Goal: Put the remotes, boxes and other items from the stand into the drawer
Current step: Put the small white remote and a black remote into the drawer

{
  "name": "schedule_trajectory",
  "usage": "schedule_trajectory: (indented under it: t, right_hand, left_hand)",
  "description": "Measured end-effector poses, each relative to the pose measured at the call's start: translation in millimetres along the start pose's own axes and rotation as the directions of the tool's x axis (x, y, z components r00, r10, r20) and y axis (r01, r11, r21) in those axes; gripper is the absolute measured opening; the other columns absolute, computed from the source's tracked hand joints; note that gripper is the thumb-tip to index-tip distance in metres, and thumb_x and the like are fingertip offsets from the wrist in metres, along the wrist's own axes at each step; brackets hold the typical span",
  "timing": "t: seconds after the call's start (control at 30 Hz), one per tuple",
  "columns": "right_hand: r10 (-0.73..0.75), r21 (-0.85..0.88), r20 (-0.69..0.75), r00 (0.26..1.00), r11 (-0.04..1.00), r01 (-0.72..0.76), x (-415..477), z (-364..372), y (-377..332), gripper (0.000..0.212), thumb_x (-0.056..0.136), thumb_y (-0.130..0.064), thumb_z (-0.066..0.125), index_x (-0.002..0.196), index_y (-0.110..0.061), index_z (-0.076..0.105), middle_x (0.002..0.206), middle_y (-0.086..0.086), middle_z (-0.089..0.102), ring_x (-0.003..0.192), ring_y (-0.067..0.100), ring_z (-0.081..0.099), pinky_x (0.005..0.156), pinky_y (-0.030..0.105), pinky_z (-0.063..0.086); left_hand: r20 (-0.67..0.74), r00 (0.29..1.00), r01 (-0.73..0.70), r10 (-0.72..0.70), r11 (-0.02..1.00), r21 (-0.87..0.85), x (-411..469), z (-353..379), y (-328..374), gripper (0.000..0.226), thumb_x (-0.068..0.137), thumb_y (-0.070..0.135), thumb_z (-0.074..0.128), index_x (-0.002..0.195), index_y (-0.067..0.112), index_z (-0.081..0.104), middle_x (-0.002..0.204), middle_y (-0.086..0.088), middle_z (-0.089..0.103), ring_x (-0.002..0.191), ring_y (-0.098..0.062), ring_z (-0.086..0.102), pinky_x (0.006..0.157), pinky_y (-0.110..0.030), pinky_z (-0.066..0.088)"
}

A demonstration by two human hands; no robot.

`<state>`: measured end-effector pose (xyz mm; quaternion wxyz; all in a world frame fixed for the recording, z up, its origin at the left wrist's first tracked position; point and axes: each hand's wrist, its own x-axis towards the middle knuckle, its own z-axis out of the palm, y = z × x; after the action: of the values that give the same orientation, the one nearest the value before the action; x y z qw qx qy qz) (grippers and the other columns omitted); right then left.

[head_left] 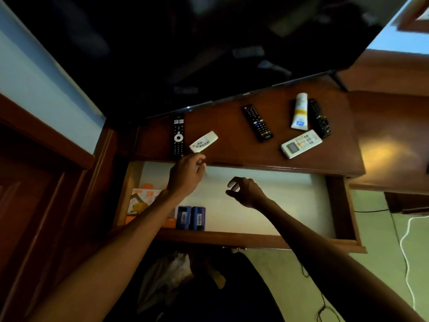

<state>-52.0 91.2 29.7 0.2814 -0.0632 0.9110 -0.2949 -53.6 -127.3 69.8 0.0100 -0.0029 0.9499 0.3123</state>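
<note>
On the wooden stand (232, 149) lie a black remote (178, 135), a small white remote (203, 141), a second black remote (257, 123), a larger white remote (301, 144), a white and yellow tube (300, 112) and a third black remote (320, 118). The drawer (267, 201) below stands open; an orange and white box (144, 201) and two blue boxes (190, 217) sit at its left end. My left hand (186, 174) hovers at the stand's front edge just below the small white remote, fingers loosely curled, holding nothing. My right hand (246, 191) hangs over the drawer, fingers apart and empty.
A large dark TV (185, 43) looms over the back of the stand. Wooden panelling (46, 182) stands at the left. A white cable (406, 252) and black wires (325, 307) lie on the pale floor at the right. A dark bag (185, 287) sits below the drawer.
</note>
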Motion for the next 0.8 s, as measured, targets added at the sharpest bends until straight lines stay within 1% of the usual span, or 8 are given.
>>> schedule_trajectory:
  t: [0.13, 0.23, 0.3, 0.4, 0.5, 0.6, 0.7, 0.8]
  right_hand:
    - [-0.002, 0.031, -0.136, 0.991, 1.000, 0.006, 12, -52, 8, 0.017, 0.085, -0.033, 0.069, 0.097, -0.021, 0.067, 0.095, 0.002, 0.074, 0.089, 0.023, 0.070, 0.078, 0.038, 0.057]
    - [0.021, 0.046, -0.227, 0.974, 0.999, -0.011, 30, -87, 13, 0.020, 0.083, -0.031, 0.065, 0.101, -0.025, 0.065, 0.096, 0.005, 0.074, 0.092, 0.030, 0.069, 0.079, 0.038, 0.056]
    - [0.034, 0.072, -0.258, 0.966, 0.997, -0.016, 47, -109, 16, 0.026, 0.082, -0.027, 0.063, 0.107, -0.022, 0.064, 0.100, 0.008, 0.074, 0.096, 0.033, 0.068, 0.083, 0.041, 0.055]
    - [0.004, 0.035, -0.282, 0.959, 0.999, 0.006, 75, -139, 21, 0.045, 0.083, -0.024, 0.062, 0.127, -0.018, 0.053, 0.111, 0.012, 0.071, 0.102, 0.038, 0.065, 0.084, 0.044, 0.053]
    - [-0.024, -0.091, -0.281, 0.959, 0.996, -0.002, 107, -158, 25, 0.068, 0.087, -0.029, 0.064, 0.145, -0.012, 0.033, 0.137, 0.021, 0.051, 0.120, 0.043, 0.052, 0.094, 0.052, 0.049]
    - [-0.012, -0.181, -0.272, 0.962, 0.983, -0.039, 136, -167, 25, 0.078, 0.086, -0.031, 0.065, 0.150, -0.013, 0.024, 0.145, 0.021, 0.037, 0.129, 0.041, 0.040, 0.102, 0.052, 0.042]
    - [-0.027, -0.242, -0.242, 0.970, 0.970, -0.033, 158, -167, 27, 0.080, 0.086, -0.030, 0.065, 0.152, -0.017, 0.021, 0.148, 0.019, 0.034, 0.130, 0.041, 0.038, 0.102, 0.051, 0.041]
    - [-0.055, -0.267, -0.205, 0.977, 0.964, -0.002, 170, -162, 29, 0.074, 0.090, -0.032, 0.062, 0.151, -0.017, 0.023, 0.143, 0.018, 0.038, 0.127, 0.039, 0.042, 0.097, 0.050, 0.045]
  left_hand:
    - [0.030, 1.000, 0.008, -0.007, 1.000, -0.028, 56, 10, 24, 0.047, 0.092, 0.017, 0.062, 0.136, 0.013, 0.049, 0.138, -0.013, 0.048, 0.126, -0.032, 0.047, 0.097, -0.039, 0.046]
    - [0.102, 0.990, 0.092, -0.092, 0.996, 0.008, 92, 26, 24, 0.062, 0.089, 0.011, 0.066, 0.146, 0.017, 0.040, 0.150, -0.015, 0.035, 0.136, -0.035, 0.036, 0.109, -0.043, 0.036]
    - [0.138, 0.982, 0.125, -0.133, 0.990, 0.066, 111, 35, 18, 0.069, 0.087, 0.012, 0.068, 0.148, 0.022, 0.036, 0.151, -0.016, 0.033, 0.138, -0.037, 0.034, 0.113, -0.049, 0.032]
    - [0.185, 0.969, 0.136, -0.166, 0.977, 0.162, 125, 44, 8, 0.071, 0.087, 0.009, 0.067, 0.148, 0.026, 0.036, 0.144, -0.016, 0.040, 0.132, -0.039, 0.040, 0.108, -0.052, 0.036]
    - [0.147, 0.984, 0.062, -0.102, 0.964, 0.259, 125, 46, 5, 0.065, 0.086, 0.002, 0.065, 0.144, 0.021, 0.042, 0.129, -0.015, 0.050, 0.117, -0.036, 0.051, 0.095, -0.046, 0.048]
    - [0.130, 0.989, 0.046, -0.070, 0.983, 0.178, 123, 47, 2, 0.062, 0.085, -0.006, 0.062, 0.140, 0.017, 0.048, 0.123, -0.015, 0.052, 0.109, -0.035, 0.056, 0.090, -0.044, 0.052]
    - [0.067, 0.996, 0.058, -0.061, 0.998, 0.039, 117, 48, -1, 0.056, 0.087, -0.002, 0.062, 0.138, 0.018, 0.052, 0.116, -0.011, 0.053, 0.104, -0.030, 0.059, 0.088, -0.045, 0.054]
    - [0.009, 0.999, 0.049, -0.049, 0.999, 0.007, 114, 45, 6, 0.056, 0.089, 0.004, 0.063, 0.141, 0.020, 0.049, 0.119, -0.008, 0.053, 0.106, -0.023, 0.056, 0.087, -0.029, 0.050]
